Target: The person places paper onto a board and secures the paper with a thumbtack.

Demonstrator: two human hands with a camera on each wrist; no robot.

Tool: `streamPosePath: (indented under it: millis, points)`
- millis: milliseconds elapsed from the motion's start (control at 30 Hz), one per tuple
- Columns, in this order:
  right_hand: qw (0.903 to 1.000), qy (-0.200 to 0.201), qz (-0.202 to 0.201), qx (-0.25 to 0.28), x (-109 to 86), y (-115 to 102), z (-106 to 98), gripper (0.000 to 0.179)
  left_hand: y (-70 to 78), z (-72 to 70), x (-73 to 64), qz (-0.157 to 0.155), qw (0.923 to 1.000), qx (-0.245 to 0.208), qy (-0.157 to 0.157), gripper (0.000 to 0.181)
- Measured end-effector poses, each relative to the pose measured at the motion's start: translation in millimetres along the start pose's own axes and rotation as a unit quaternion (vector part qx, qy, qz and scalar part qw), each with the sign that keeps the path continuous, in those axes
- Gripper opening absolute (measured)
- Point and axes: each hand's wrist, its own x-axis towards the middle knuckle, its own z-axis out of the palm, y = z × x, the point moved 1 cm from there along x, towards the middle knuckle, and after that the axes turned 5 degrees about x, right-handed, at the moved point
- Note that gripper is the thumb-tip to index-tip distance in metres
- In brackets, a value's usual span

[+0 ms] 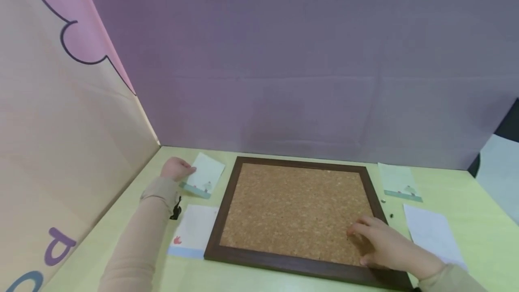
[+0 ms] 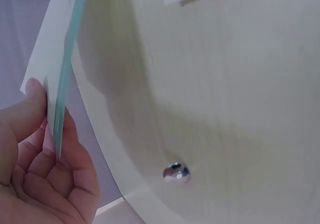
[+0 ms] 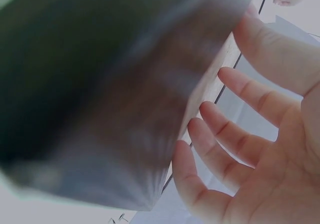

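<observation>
My left hand [image 1: 176, 169] pinches the edge of a small note sheet [image 1: 208, 170] with a green band and a tiny tree printed along its bottom. In the left wrist view the sheet [image 2: 42, 59] stands tilted, gripped between thumb and fingers, above the pale table. A cork board [image 1: 296, 211] in a dark brown frame lies in the middle. Over its lower right corner is my right hand [image 1: 379, 242], fingers spread and loosely bent. The right wrist view shows these fingers [image 3: 250, 94] apart, close by the frame's side [image 3: 145, 109], with nothing held.
Left of the board lies a sheet [image 1: 196, 224] with a red drawing and blue band. Right of it are a tree-printed sheet [image 1: 397, 179] and a white sheet [image 1: 434, 231], with two small tacks [image 1: 391, 216] nearby. A shiny metal dome [image 2: 176, 173] sits on the table. A purple cloth [image 1: 284, 66] stands behind.
</observation>
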Motion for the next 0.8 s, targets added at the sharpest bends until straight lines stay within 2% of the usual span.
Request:
streamPosePath:
  millis: [133,267,400,700,800]
  points:
    - [1.0,-0.005,0.001,0.002,-0.1,0.5,0.6,0.053,-4.1,-1.0,4.3,-0.004,0.9999,-0.008,0.006,0.033]
    - [1.0,-0.003,-0.002,0.001,0.3,2.1,1.0,0.054,-4.3,-1.5,5.8,-0.012,0.9991,-0.041,-0.002,0.036]
    - [1.0,0.002,-0.005,-0.001,1.3,3.3,0.2,0.054,-1.5,-2.3,6.7,-0.013,0.997,-0.076,-0.001,0.04]
    - [0.9998,-0.016,0.01,0.008,1.7,2.1,0.2,0.054,7.5,-1.8,3.2,-0.007,0.9959,-0.09,0.001,0.041]
    - [0.9998,-0.016,0.009,0.008,1.0,1.8,1.2,0.054,10.0,1.2,2.4,-0.015,0.9927,-0.12,-0.003,0.043]
